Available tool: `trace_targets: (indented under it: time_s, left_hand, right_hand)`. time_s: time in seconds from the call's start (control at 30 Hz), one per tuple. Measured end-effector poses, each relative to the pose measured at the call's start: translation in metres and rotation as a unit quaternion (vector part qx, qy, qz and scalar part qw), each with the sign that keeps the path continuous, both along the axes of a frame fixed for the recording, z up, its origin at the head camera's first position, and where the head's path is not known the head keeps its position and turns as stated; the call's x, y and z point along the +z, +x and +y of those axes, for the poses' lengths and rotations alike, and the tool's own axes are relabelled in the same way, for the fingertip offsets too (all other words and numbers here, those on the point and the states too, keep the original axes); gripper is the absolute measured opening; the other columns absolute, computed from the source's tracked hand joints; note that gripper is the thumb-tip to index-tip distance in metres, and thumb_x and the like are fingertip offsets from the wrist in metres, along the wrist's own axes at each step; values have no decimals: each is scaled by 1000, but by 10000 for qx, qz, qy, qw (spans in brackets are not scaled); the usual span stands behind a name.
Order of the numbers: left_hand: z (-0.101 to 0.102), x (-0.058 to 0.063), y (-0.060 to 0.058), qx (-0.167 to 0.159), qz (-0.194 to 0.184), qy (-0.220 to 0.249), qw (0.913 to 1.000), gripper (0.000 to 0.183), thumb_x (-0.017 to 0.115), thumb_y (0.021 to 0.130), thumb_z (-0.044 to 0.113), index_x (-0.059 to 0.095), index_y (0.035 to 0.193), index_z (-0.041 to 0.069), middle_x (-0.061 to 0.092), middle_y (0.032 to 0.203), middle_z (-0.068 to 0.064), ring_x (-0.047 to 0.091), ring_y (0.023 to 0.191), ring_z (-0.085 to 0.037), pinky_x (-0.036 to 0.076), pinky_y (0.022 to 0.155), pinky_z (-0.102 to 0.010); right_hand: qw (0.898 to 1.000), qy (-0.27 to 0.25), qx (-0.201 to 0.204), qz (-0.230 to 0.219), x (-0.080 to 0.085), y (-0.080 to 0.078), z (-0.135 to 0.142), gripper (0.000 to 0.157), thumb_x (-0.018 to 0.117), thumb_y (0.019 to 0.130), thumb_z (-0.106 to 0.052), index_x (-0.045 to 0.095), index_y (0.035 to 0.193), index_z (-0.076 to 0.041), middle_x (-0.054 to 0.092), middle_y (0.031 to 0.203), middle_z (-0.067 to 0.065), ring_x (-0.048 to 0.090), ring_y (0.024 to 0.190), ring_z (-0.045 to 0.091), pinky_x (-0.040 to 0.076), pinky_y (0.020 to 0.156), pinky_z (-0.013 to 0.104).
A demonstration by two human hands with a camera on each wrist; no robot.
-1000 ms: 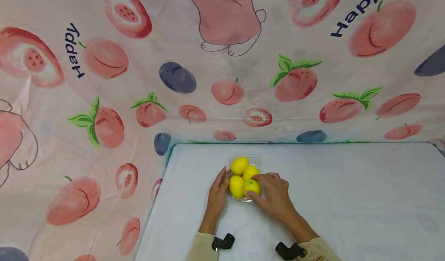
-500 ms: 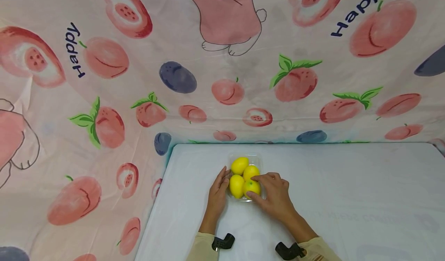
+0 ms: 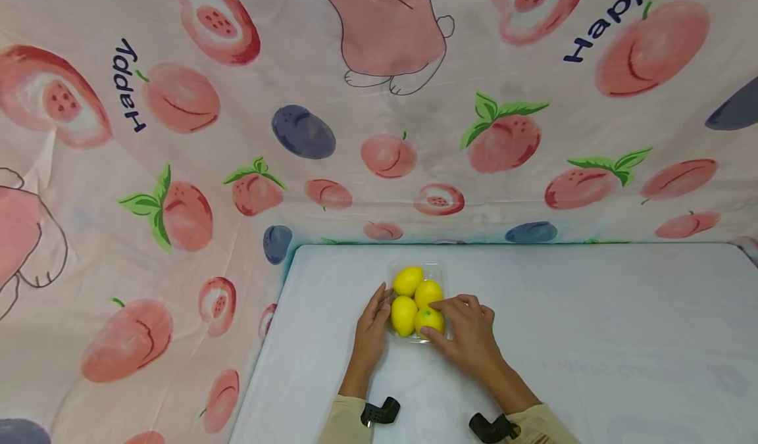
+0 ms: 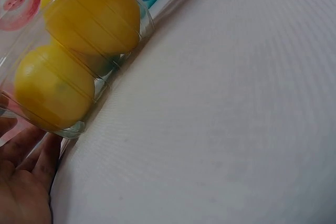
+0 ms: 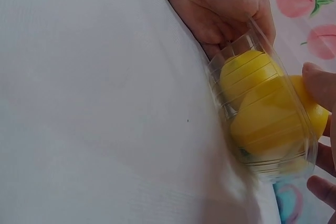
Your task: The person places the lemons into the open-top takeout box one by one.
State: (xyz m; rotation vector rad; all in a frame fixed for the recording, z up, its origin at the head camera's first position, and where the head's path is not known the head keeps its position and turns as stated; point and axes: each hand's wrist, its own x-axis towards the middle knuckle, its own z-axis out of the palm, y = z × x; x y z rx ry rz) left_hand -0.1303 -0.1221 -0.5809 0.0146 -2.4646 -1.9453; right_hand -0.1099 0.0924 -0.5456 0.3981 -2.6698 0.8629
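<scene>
Several yellow lemons fill a clear plastic box [image 3: 437, 270] on the white table. Along the box's left wall lies my left hand [image 3: 371, 331], its extended fingers touching the side; the palm [image 4: 23, 192] shows in the left wrist view. My right hand [image 3: 470, 335] reaches over from the right and pinches the front right lemon [image 3: 428, 319] between thumb and fingers. The right wrist view shows the thumb [image 5: 319, 83] on that lemon, which sits in the box. Behind and beside it are the back left lemon [image 3: 408, 281], back right lemon [image 3: 429, 292] and front left lemon [image 3: 404, 316].
The white table [image 3: 592, 325] extends to the right of the box. A pink cloth [image 3: 249, 102] printed with fruit hangs behind the table and down its left side. Each wrist wears a black camera mount, the left mount [image 3: 381, 411] and right mount [image 3: 493, 427].
</scene>
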Motion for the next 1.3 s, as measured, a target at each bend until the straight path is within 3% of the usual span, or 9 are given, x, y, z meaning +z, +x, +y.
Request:
trace_targets:
  time_s: [0.43,0.8,0.93,1.1,1.2,1.3]
  left_hand:
    - [0,1,0,4,-17,-16,10000,48,44,110,28,40,158,26,55,150,7,52,139,-15,37,121,-42]
    - [0,4,2,-8,17,-11,10000,48,44,110,26,39,158,28,53,152,3,51,139,-21,39,120,-43]
    - [1,4,1,11,-86,87,9999,49,43,110,28,37,159,28,52,153,3,50,141,-21,35,122,-47]
    - [4,7,-4,15,-298,590,9978,51,43,110,30,37,159,24,51,154,1,48,144,-23,33,123,-50]
    - [6,13,-4,-51,-373,784,9962,52,43,109,29,35,160,22,49,156,0,45,146,-25,33,123,-52]
    - [3,22,-2,-97,-433,677,9967,53,42,110,32,33,161,23,46,158,1,42,148,-24,34,123,-51]
  right_hand:
    - [10000,70,-42,-36,-3,0,0,50,82,81,-51,72,117,-18,75,115,2,55,114,30,38,94,64]
    - [9995,-215,4,-209,6,9,8,54,83,81,-49,71,125,-21,71,123,1,52,119,29,37,94,62]
    - [9983,-387,-47,-441,9,11,19,53,82,83,-47,70,127,-19,70,125,3,49,122,30,33,96,62]
    - [9962,-612,-128,-598,13,13,44,47,77,90,-39,68,130,-16,68,129,6,47,124,31,35,96,59]
    - [9956,-752,-135,-539,14,15,62,43,73,95,-33,65,133,-14,67,131,7,48,124,30,39,98,57]
    - [9964,-781,-126,-307,15,17,80,41,71,97,-29,64,134,-11,68,129,7,52,124,31,43,98,57]
